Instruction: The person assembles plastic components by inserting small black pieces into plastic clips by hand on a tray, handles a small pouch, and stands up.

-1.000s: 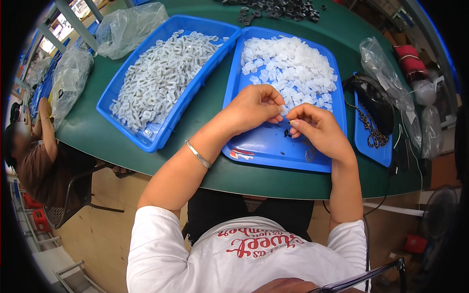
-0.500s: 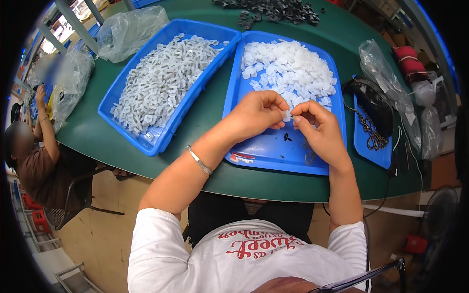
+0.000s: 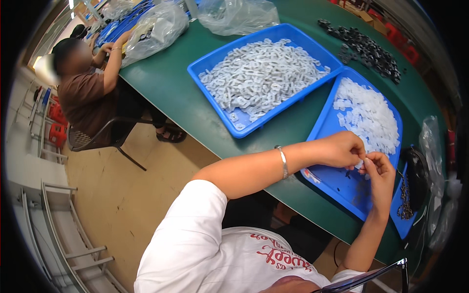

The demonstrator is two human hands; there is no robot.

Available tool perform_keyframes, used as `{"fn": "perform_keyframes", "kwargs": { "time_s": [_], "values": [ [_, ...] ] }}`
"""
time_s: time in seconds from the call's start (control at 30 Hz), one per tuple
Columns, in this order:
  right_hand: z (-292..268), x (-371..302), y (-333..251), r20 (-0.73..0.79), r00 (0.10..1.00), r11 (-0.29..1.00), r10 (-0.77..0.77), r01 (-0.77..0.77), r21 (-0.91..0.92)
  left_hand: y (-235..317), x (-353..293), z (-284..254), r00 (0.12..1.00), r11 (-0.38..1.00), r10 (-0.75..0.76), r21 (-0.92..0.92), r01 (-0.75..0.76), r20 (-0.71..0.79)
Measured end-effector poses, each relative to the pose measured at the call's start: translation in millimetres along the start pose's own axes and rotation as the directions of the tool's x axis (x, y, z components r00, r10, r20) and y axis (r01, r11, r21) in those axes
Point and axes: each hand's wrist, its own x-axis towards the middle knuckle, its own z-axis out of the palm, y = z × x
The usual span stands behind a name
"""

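My left hand (image 3: 343,149), with a silver bangle on its wrist, and my right hand (image 3: 381,170) meet over the near part of a blue tray (image 3: 328,181). Their fingertips pinch together on a small translucent white plastic piece (image 3: 360,165), mostly covered by the fingers. Just beyond the hands lies a heap of similar flat white pieces (image 3: 369,115) in that tray. A few tiny black bits (image 3: 348,173) are on the tray floor below my fingers. To the left, a deeper blue bin (image 3: 192,73) holds many pale grey-white rectangular plastic parts (image 3: 264,73).
A pile of black parts (image 3: 366,46) lies at the back right of the green table (image 3: 166,83). Clear bags (image 3: 239,15) rest at the far side. By my right arm sit a black pouch (image 3: 416,178) and a chain (image 3: 404,198). A seated co-worker (image 3: 85,100) is at the left.
The view has swung left, so the bins, table and my hands appear farther right and more of the co-worker shows. Both hands remain pinched together over the same tray.
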Motion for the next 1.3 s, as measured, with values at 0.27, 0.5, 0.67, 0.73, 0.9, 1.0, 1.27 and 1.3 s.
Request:
{"fn": "perform_keyframes", "kwargs": {
  "time_s": [0.27,0.5,0.67,0.73,0.9,1.0,1.27,1.3],
  "values": [
    [7,0,-3,-0.083,0.983,0.986,-0.163,0.166,0.031,-8,6,0,0.982,0.972,-0.098,-0.228,0.060,-0.161],
    [8,-3,-4,0.021,0.986,0.985,-0.165,0.163,0.050,-1,6,-2,0.963,0.955,-0.171,-0.276,0.111,-0.206],
    [14,-5,-5,-0.038,0.970,0.964,-0.240,0.234,-0.126,-4,7,-3,0.974,0.956,-0.153,-0.275,0.103,-0.169],
    [17,-6,-7,-0.063,0.965,0.960,-0.253,0.243,-0.143,-2,6,-3,0.976,0.968,-0.141,-0.230,0.101,-0.165],
    [17,-5,-3,-0.169,0.958,0.968,-0.232,0.211,-0.134,3,6,1,0.970,0.958,-0.165,-0.264,0.116,-0.176],
    [19,-7,-5,-0.187,0.929,0.932,-0.319,0.272,-0.240,3,6,0,0.960,0.970,-0.137,-0.231,0.080,-0.244],
    [22,-4,2,-0.176,0.927,0.922,-0.332,0.279,-0.268,3,5,3,0.965,0.995,-0.052,-0.094,0.029,-0.259],
    [22,-4,2,-0.175,0.927,0.922,-0.331,0.278,-0.268,4,5,3,0.967,0.996,-0.044,-0.084,0.024,-0.251]
  ]
}}
